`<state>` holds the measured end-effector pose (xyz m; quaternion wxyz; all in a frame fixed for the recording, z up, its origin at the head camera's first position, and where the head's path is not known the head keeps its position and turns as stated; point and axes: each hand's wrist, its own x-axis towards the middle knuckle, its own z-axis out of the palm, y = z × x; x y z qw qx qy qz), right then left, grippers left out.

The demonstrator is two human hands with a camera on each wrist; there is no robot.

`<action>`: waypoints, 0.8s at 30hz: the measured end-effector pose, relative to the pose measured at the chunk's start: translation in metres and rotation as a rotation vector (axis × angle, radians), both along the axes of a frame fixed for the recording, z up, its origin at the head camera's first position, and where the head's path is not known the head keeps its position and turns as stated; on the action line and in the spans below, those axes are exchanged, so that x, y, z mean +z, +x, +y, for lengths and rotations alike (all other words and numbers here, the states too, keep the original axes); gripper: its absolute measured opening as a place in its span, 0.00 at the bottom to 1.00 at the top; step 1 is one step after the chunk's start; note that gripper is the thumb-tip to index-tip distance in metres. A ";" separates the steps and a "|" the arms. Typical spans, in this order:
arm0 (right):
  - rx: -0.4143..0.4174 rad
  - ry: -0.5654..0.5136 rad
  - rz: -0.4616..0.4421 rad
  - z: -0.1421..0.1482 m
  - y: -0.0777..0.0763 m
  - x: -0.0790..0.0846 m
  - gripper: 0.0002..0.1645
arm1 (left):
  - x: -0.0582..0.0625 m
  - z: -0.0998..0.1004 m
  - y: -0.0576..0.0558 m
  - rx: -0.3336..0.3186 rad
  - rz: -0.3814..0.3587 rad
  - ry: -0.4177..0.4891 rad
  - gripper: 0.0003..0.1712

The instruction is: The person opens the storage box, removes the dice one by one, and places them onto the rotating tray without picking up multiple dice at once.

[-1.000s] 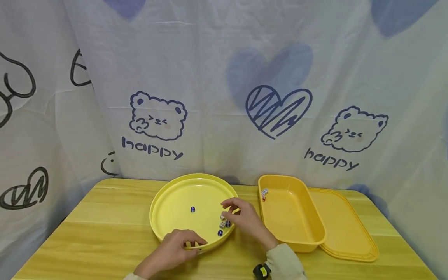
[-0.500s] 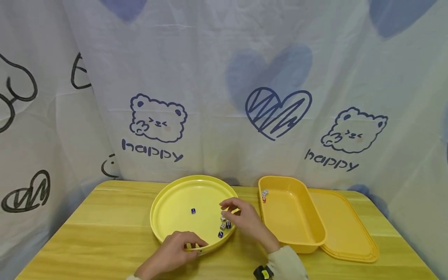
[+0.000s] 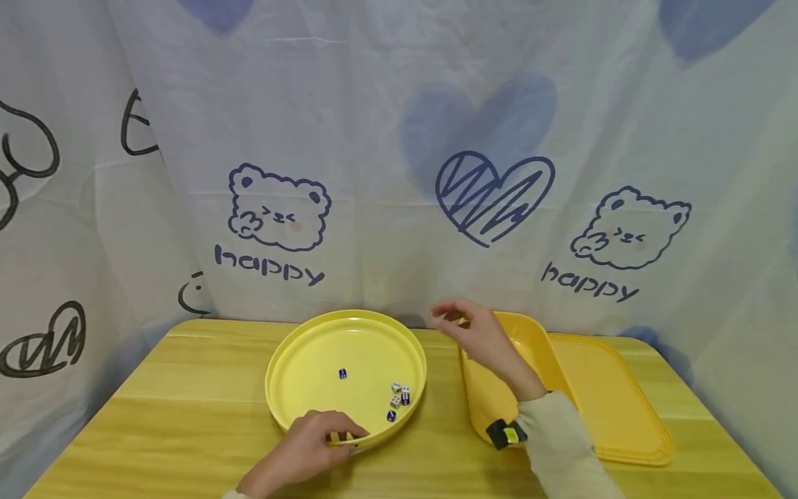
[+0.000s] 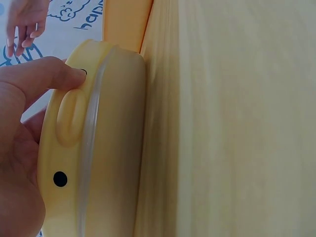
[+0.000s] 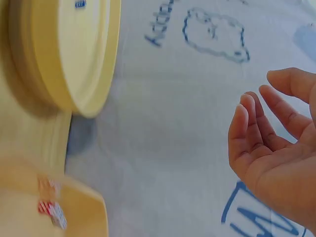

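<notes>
My left hand point(image 3: 321, 440) grips the near rim of a round yellow tray point(image 3: 283, 346); in the left wrist view its thumb point(image 4: 69, 76) presses the outer wall. Inside the tray a lone blue die point(image 3: 342, 373) lies near the middle. Close to the right wall is a cluster of white dice point(image 3: 395, 401) and blue dice point(image 3: 391, 416). Raised above the far left corner of an orange-yellow box point(image 3: 483, 395), my right hand point(image 3: 483, 336) has loosely bent fingers and nothing between them. A red die point(image 5: 45, 207) and a white die point(image 5: 58, 216) lie in that box's corner.
A flat orange-yellow lid point(image 3: 611, 395) lies right of the box, partly under it. The wooden table point(image 3: 162, 416) ends at a hanging white cloth point(image 3: 374, 173) printed with bears and hearts. My right sleeve point(image 3: 561, 436) covers part of the box.
My right hand has left the dice by the tray's right wall and moved up and right over the box. A white die beside the cluster is now uncovered. My left hand keeps its grip.
</notes>
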<state>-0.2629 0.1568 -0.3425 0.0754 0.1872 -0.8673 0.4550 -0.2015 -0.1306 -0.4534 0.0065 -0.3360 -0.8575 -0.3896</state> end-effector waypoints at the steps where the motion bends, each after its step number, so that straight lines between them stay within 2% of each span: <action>1: -0.004 0.005 0.000 0.004 -0.005 0.003 0.15 | 0.000 0.000 0.000 0.001 0.000 -0.001 0.11; 4: -0.024 0.002 -0.023 0.017 -0.019 0.008 0.16 | -0.001 0.000 0.000 0.000 0.007 -0.003 0.11; 8: -0.031 -0.026 -0.055 0.028 -0.032 0.004 0.16 | 0.000 0.001 0.000 0.009 0.008 -0.013 0.12; 16: -0.059 -0.061 -0.095 0.039 -0.048 -0.013 0.15 | 0.002 0.001 -0.001 0.016 -0.013 -0.028 0.12; 24: -0.106 -0.074 -0.198 0.054 -0.068 -0.036 0.17 | 0.001 0.000 0.001 0.023 -0.020 -0.024 0.12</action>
